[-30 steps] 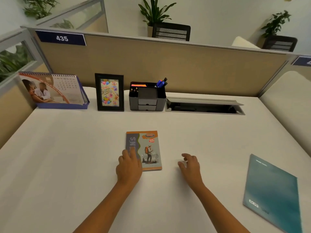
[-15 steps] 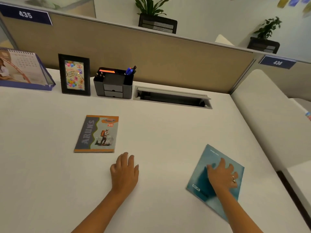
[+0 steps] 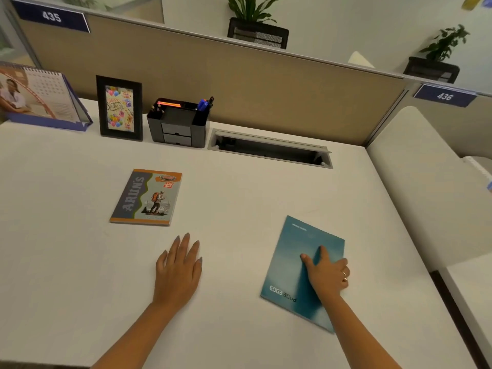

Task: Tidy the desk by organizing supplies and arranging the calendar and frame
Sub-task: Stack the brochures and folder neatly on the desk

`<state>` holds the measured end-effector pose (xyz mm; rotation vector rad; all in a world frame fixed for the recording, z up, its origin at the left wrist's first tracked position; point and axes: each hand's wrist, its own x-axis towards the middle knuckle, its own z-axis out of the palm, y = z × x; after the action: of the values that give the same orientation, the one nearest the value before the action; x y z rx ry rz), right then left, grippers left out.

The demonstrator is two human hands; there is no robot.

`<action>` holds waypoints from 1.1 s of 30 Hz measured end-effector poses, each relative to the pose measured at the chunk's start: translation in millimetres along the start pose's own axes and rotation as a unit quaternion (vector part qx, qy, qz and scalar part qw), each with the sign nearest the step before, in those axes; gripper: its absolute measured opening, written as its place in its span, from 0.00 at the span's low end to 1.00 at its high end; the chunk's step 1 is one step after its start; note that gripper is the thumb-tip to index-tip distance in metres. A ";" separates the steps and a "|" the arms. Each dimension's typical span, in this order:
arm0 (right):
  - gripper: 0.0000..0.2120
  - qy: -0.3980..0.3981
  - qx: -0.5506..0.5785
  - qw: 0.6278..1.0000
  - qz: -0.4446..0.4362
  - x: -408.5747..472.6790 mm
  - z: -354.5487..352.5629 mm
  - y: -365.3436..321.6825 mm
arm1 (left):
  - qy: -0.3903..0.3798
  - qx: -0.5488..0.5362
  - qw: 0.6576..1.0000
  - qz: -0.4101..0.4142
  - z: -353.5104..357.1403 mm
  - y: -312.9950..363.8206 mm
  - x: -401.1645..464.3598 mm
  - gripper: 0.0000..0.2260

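A teal notebook [image 3: 290,265] lies flat on the white desk [image 3: 239,198] at the right. My right hand [image 3: 326,272] rests on it, thumb on the cover and fingers curled over its right edge. My left hand [image 3: 179,270] lies flat and open on the bare desk, just below a small orange-edged "ARUNS" notebook [image 3: 147,198]. Along the back partition stand a desk calendar [image 3: 40,97] at far left, a black picture frame [image 3: 119,109] with a birthday card, and a dark organizer [image 3: 178,123] holding pens and pencils.
An open cable tray [image 3: 270,150] is sunk into the desk right of the organizer. A tan partition [image 3: 239,83] closes the back. The neighbouring desk [image 3: 426,182] adjoins on the right, with a dark gap at the near right edge.
My right hand went from the desk's middle to the teal notebook and has slid it leftward. My left hand came off the small notebook and now lies flat below it.
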<state>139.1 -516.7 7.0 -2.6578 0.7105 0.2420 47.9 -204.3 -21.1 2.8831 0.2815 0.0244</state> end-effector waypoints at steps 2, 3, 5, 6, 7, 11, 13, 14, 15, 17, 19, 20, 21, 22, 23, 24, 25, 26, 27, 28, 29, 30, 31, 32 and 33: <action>0.34 -0.002 0.009 1.000 -0.028 -4.9 1.8 -14.5 | -0.014 0.005 1.000 0.004 -1.0 -1.3 -0.8 0.23; 0.37 0.000 0.019 0.999 -0.039 -8.1 2.9 -21.7 | -0.024 0.005 1.000 0.004 -1.5 -2.2 -1.0 0.23; 0.40 -0.004 0.052 0.997 -0.053 -14.9 5.5 -35.9 | -0.049 0.006 0.999 0.000 -4.4 -3.5 -1.9 0.24; 0.42 -0.012 0.069 0.996 -0.057 -17.7 7.5 -42.7 | -0.056 0.008 0.998 0.003 -5.0 -4.2 -2.9 0.25; 0.43 -0.022 0.083 0.995 -0.056 -20.3 9.5 -49.5 | -0.061 0.009 0.998 0.005 -5.0 -5.3 -4.1 0.26; 0.32 -0.077 0.162 0.983 -0.040 -23.9 16.1 -68.0 | -0.116 0.016 0.993 -0.004 -6.6 -8.9 -2.8 0.28; 0.22 -0.110 0.213 0.969 -0.065 -24.5 16.6 -71.6 | -0.140 0.014 0.990 -0.003 -16.3 -6.6 2.7 0.30; 0.19 -0.122 0.230 0.962 -0.077 -25.1 15.0 -73.4 | -0.156 -0.005 0.988 -0.004 -20.9 -5.0 7.9 0.31; 0.17 -0.131 0.242 0.958 -0.088 -25.6 13.0 -75.6 | -0.170 -0.036 0.985 -0.014 -27.9 -2.5 13.9 0.29; 0.14 -0.141 0.269 0.946 -0.113 -28.3 5.0 -83.9 | -0.142 -0.077 0.987 -0.021 -47.6 6.4 28.7 0.28; 0.13 -0.145 0.289 0.933 -0.157 -32.1 -9.0 -97.8 | -0.062 -0.076 0.995 0.021 -71.5 21.0 43.3 0.28; 0.13 -0.141 0.286 0.929 -0.185 -34.6 -18.0 -106.2 | -0.027 -0.070 0.996 0.052 -85.7 30.0 50.6 0.28; 0.13 -0.136 0.278 0.926 -0.218 -37.6 -28.4 -115.9 | 0.003 -0.057 0.995 0.083 -98.7 38.7 57.6 0.28; 0.13 -0.128 0.263 0.922 -0.255 -41.3 -40.0 -126.0 | 0.037 -0.039 0.992 0.113 -111.1 47.0 63.6 0.28; 0.13 -0.120 0.243 0.916 -0.295 -45.0 -51.6 -136.4 | 0.071 -0.014 0.987 0.146 -123.9 55.2 69.7 0.29; 0.13 -0.114 0.218 0.909 -0.337 -49.4 -63.3 -146.8 | 0.106 0.018 0.978 0.178 -136.2 64.2 75.1 0.30; 0.13 -0.109 0.189 0.899 -0.381 -54.3 -73.9 -156.5 | 0.128 0.053 0.969 0.203 -146.4 73.0 79.3 0.30; 0.13 -0.104 0.156 0.887 -0.423 -59.7 -83.6 -165.6 | 0.126 0.085 0.965 0.214 -155.1 80.4 83.6 0.29; 0.13 -0.096 0.127 0.873 -0.461 -64.9 -91.6 -173.4 | 0.108 0.102 0.966 0.212 -164.1 86.7 88.1 0.26; 0.12 -0.086 0.104 0.861 -0.490 -69.9 -98.2 -180.2 | 0.078 0.111 0.971 0.198 -172.2 91.6 91.5 0.22; 0.11 -0.073 0.084 0.854 -0.508 -74.0 -103.4 -185.5 | 0.053 0.120 0.975 0.181 -180.1 94.7 93.6 0.16; 0.10 -0.057 0.061 0.851 -0.519 -78.0 -107.9 -189.5 | 0.039 0.120 0.977 0.172 -188.0 96.1 94.3 0.10; 0.10 -0.039 0.037 0.849 -0.526 -79.6 -110.8 -192.7 | 0.033 0.113 0.978 0.170 -193.4 96.3 94.4 0.06; 0.09 -0.019 0.017 0.845 -0.535 -80.2 -113.1 -194.3 | 0.031 0.099 0.980 0.169 -196.6 95.2 93.8 0.03; 0.08 0.007 0.008 0.840 -0.543 -79.9 -114.3 -194.6 | 0.036 0.088 0.981 0.167 -197.7 93.2 92.9 0.03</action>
<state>177.5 -370.9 193.0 -2.5835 -0.8307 -0.1090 148.6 -227.8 192.6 3.0741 -0.2018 0.1732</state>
